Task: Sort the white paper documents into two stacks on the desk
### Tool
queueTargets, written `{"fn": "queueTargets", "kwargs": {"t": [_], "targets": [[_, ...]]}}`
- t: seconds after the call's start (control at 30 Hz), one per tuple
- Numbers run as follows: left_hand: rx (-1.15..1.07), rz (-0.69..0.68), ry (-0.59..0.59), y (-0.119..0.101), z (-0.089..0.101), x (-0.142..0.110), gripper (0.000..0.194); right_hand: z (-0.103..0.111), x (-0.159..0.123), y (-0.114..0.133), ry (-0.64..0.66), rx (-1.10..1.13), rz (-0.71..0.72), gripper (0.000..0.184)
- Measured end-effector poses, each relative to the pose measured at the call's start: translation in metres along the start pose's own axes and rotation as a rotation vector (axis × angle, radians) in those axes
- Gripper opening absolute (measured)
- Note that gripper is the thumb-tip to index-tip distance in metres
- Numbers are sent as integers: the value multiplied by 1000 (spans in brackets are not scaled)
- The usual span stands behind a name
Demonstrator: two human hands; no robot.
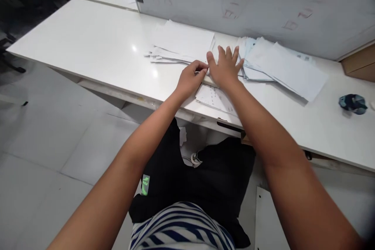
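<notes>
My left hand point(190, 80) is curled, its fingertips pinching the edge of a sheet of paper point(215, 97) that lies on the white table point(88, 43) in front of me. My right hand point(225, 65) lies flat on the same paper with fingers spread, just right of the left hand. A stack of white papers point(183, 41) lies behind the left hand. Another fanned stack of papers point(281, 66) lies to the right of my right hand.
A whiteboard point(249, 0) with faint red writing stands along the back of the table. A small dark blue crumpled object point(353, 103) lies at the table's right. A cardboard box corner point(360, 62) shows at far right. Grey tiled floor point(43, 144) is below.
</notes>
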State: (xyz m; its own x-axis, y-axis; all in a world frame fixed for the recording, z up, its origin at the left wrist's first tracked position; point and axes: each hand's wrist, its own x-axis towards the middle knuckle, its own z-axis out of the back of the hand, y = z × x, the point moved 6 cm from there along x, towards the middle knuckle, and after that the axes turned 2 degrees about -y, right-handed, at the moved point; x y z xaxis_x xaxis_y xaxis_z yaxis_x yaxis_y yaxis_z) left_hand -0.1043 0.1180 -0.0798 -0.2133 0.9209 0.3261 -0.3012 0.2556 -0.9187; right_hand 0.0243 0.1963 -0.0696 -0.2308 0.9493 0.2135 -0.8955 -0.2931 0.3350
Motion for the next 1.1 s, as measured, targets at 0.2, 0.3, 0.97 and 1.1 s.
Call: {"fn": "queueTargets", "kwargs": {"t": [0.2, 0.3, 0.97, 1.1], "targets": [[99, -20, 20, -37, 10, -10, 12, 42, -19, 31, -195, -12, 54, 61], [104, -33, -20, -41, 14, -12, 13, 79, -33, 49, -346, 9, 158, 51], [364, -68, 271, -54, 1, -21, 36, 56, -188, -27, 125, -259, 391, 83], [384, -37, 204, -53, 5, -21, 35, 61, -197, -33, 49, -268, 426, 69]]}}
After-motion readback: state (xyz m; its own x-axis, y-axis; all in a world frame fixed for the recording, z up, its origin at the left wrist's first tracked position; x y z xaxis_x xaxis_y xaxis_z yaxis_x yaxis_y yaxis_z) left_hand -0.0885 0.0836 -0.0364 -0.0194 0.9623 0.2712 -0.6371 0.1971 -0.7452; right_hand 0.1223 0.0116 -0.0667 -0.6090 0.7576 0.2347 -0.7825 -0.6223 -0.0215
